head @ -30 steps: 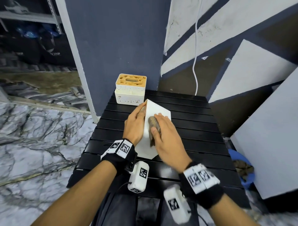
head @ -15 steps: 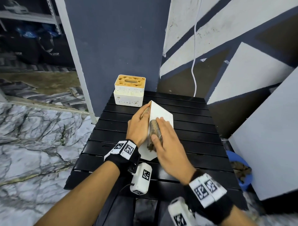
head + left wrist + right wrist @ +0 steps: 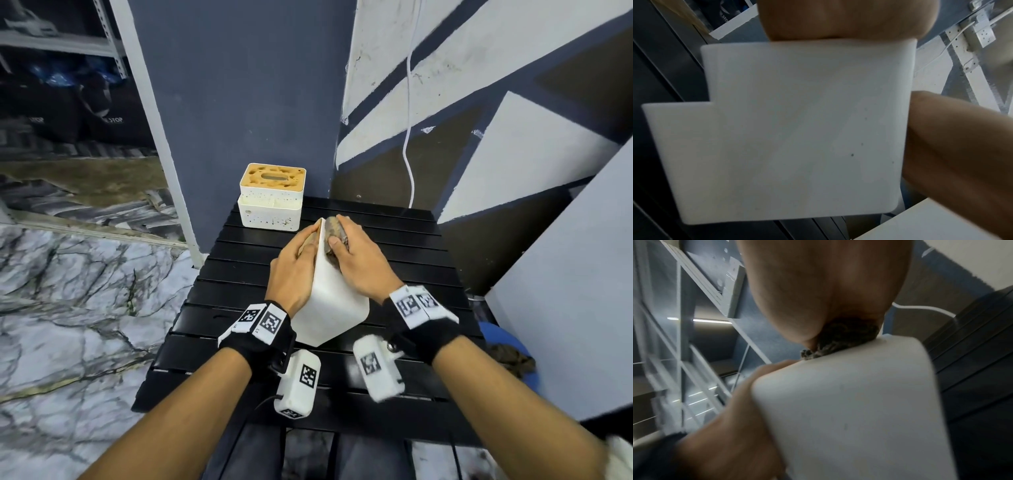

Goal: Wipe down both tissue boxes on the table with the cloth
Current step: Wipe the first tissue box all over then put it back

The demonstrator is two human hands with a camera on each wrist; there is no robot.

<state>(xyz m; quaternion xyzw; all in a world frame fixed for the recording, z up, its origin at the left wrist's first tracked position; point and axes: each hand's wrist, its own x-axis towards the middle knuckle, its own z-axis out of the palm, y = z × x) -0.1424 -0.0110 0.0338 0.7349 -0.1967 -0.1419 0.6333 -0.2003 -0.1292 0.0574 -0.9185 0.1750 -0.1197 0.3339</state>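
Storeroom or back-room corner, by look of it. Upper left: metal rack (image 3: 61,44), dark bags (image 3: 68,113) under it. Left: marble-pattern floor (image 3: 68,291). Upper right: wall (image 3: 513,68) painted in grey, white, brown bands, white cable (image 3: 409,102) hanging down. Centre: small black slatted desk (image 3: 394,246). Lower right: blue bucket (image 3: 496,334).

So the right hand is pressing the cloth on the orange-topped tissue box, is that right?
Not quite: the right hand presses the cloth on the plain white tissue box, as the head view shows; the orange-topped box stands untouched behind.
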